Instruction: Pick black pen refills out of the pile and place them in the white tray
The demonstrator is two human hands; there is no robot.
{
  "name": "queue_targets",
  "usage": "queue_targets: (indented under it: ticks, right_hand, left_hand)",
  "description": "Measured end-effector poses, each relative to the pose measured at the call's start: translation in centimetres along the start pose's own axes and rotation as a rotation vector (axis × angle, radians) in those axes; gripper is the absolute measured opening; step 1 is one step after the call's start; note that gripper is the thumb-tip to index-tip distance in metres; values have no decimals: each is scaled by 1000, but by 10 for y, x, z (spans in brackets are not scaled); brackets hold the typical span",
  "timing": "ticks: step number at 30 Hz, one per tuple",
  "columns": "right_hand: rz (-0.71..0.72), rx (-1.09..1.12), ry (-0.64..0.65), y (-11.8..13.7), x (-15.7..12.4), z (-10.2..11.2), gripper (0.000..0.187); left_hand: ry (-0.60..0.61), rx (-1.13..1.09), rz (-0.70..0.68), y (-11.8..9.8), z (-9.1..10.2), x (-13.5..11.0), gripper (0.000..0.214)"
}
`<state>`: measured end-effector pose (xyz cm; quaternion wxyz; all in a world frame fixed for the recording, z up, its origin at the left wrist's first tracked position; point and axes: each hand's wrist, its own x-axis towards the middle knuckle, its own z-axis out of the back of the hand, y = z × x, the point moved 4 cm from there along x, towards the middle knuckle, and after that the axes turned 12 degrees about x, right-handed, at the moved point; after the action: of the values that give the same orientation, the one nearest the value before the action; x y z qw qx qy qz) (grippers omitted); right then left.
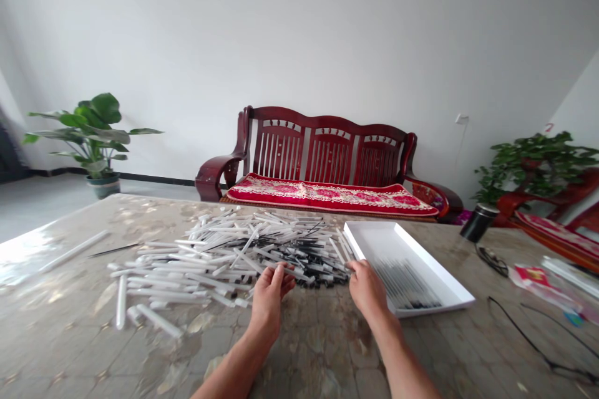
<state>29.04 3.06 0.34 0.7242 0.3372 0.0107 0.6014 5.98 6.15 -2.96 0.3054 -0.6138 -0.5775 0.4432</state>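
My left hand point(270, 292) is closed, thumb against fingers, at the near edge of a loose heap. A slim whitish pen barrel point(302, 275) appears to run out from its fingertips to the right. Beside the box's left wall, my right hand point(367, 287) pinches a slender pen point(344, 245) that points up and away. The heap holds many white pen barrels point(163, 280) and, toward its right, dark refills and black-tipped pieces point(309, 255). In the shallow white box point(435, 255), a row of clear pens point(407, 280) lies side by side.
A long white tube point(72, 251) and a thin dark stick point(115, 249) lie left. Right of the box are a black cup point(480, 222), a coiled cable point(491, 260), plastic packaging point(538, 280) and a black cord point(528, 340). A wooden bench point(327, 149) stands behind the table.
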Motion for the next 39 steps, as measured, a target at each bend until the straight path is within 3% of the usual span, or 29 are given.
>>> queue_targets:
  ticks: [6,16,26,31,39]
  right_hand:
    - [177,168,68,27,-8,-9,29]
    - [103,63,204,36,-16,-16,9]
    - [168,-10,156,43,-23,-23,17]
    - [334,109,131,63,-28,-29,25]
    - [385,-9,130,71,-26,-34,17]
  left_hand:
    - [-79,3,-21,-1,4,1,34]
    - [-98,-18,-2,2,2,0,36]
    - [-132,-26,-17,2,5,2,34]
    - [-174,-38,-24,-1,5,2,26]
    - [-199,-24,-24,-1,6,1,27]
